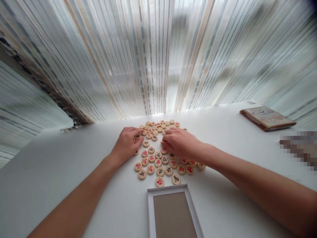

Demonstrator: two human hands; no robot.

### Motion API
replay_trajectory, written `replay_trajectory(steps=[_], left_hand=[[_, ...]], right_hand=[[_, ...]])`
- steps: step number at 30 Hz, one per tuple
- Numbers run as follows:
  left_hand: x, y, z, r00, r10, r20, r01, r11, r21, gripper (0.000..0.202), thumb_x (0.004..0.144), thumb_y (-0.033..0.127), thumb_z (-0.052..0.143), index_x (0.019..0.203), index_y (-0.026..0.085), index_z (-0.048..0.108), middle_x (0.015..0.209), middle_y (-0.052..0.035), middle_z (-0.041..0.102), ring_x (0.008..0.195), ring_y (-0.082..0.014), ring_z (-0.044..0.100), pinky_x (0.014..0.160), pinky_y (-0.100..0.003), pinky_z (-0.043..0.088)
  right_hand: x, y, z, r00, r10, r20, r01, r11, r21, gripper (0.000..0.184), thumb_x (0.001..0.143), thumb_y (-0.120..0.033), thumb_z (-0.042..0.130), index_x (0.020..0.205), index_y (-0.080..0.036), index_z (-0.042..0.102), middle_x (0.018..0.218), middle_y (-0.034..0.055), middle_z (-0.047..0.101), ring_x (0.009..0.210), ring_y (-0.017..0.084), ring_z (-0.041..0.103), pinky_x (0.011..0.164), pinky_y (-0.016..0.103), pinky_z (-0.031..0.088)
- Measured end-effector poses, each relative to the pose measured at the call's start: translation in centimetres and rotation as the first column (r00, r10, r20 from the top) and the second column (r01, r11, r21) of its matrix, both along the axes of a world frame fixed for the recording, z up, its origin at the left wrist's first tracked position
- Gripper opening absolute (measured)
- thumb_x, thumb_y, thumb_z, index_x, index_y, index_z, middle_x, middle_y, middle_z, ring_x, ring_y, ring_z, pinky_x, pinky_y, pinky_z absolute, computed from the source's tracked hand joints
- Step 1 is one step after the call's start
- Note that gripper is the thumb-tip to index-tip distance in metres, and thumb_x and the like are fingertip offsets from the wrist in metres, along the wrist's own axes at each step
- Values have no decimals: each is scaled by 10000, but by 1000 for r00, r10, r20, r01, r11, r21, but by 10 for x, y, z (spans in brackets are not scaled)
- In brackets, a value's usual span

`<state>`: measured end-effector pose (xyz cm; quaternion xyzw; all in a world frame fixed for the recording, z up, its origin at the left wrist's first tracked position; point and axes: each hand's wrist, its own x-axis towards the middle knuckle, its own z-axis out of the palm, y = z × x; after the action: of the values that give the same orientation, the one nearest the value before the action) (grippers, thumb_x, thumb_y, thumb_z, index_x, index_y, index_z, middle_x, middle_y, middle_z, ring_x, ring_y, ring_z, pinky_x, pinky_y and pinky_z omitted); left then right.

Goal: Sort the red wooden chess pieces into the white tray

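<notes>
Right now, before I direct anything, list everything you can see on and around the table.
wooden discs: a few dozen, exact count unclear; pale wood, red or black characters, some plain; clustered mid-table
shallow tray: one; white rim, grey-brown floor; near edge, just below the discs
flat box: one; brown; far right of the table
table: one; white; under everything
curtain: one; striped white and beige; behind the table
blurred patch: one; right edge; cannot tell what it is
left hand: one; fingers curled on discs at the cluster's left
right hand: one; palm down over discs at the cluster's right
</notes>
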<state>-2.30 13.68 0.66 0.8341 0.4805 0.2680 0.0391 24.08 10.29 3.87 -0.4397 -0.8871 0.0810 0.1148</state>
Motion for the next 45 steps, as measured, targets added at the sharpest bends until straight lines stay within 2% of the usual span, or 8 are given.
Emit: replay_trajectory(steps=[12, 17, 21, 25, 28, 35, 40, 45], left_hand=[[13, -1, 2, 999, -45, -27, 44, 998, -49, 299, 1046, 346, 595, 1152, 148, 792, 1117, -144, 776, 1131, -347, 653, 1038, -546, 530], [17, -5, 5, 994, -79, -74, 79, 997, -8, 321, 1075, 298, 506, 1041, 176, 800, 1045, -131, 791, 1094, -338, 658, 1071, -561, 487], [18, -4, 6, 992, -110, -58, 110, 994, -15, 310, 1077, 309, 521, 1017, 192, 801, 970, -99, 811, 1019, -306, 698, 1034, -509, 519], [18, -4, 7, 994, -105, -21, 105, 994, -23, 286, 1066, 353, 568, 1037, 200, 807, 989, -90, 830, 1031, -308, 715, 992, -489, 545], [16, -3, 9, 997, -74, -4, 74, 997, -17, 286, 1049, 356, 584, 1012, 190, 815, 1015, -107, 821, 1038, -315, 713, 990, -497, 546], [-4, 2, 31, 996, 89, 7, -89, 995, -44, 277, 1010, 333, 582, 980, 186, 815, 996, -107, 809, 952, -296, 722, 876, -436, 570], [-10, 2, 43, 993, 92, -80, -104, 981, -166, 195, 924, 322, 669, 854, 217, 817, 825, -44, 796, 744, -230, 704, 702, -351, 530], [-12, 3, 43, 987, 124, -99, -139, 977, -164, 247, 930, 350, 641, 973, 203, 835, 979, -83, 805, 885, -253, 722, 781, -359, 544]], right_hand=[[7, 8, -6, 968, -167, -189, 148, 983, -111, 280, 998, -326, 710, 763, -177, 745, 844, 79, 732, 812, 219, 639, 740, 345, 463], [12, 13, -10, 946, -180, -269, 175, 984, -40, 224, 1060, -290, 604, 1091, -165, 787, 1111, 132, 767, 1053, 281, 672, 917, 408, 525], [17, 19, -22, 964, -95, -249, 112, 992, 54, 399, 1110, -265, 471, 1440, -204, 688, 1501, 150, 664, 1382, 378, 526, 1122, 559, 450], [18, 21, -31, 990, -50, -135, 55, 998, 27, 459, 1134, -292, 406, 1530, -232, 629, 1634, 98, 579, 1494, 439, 408, 1171, 653, 371], [17, 20, -28, 994, 5, -109, -1, 999, 45, 439, 1131, -282, 423, 1480, -191, 672, 1582, 100, 634, 1511, 451, 395, 1200, 657, 328], [19, 20, -20, 985, 41, -166, -23, 994, 107, 206, 1047, -204, 617, 1051, -196, 823, 1160, 105, 832, 1337, 388, 597, 1137, 558, 375], [20, 22, -25, 978, 55, -203, -30, 992, 125, 158, 1023, -205, 683, 1046, -199, 839, 1139, 109, 836, 1287, 367, 629, 1109, 533, 398], [20, 24, -28, 976, 61, -211, -32, 990, 136, 165, 1021, -217, 706, 1064, -202, 864, 1160, 108, 843, 1274, 370, 649, 1098, 540, 406]])
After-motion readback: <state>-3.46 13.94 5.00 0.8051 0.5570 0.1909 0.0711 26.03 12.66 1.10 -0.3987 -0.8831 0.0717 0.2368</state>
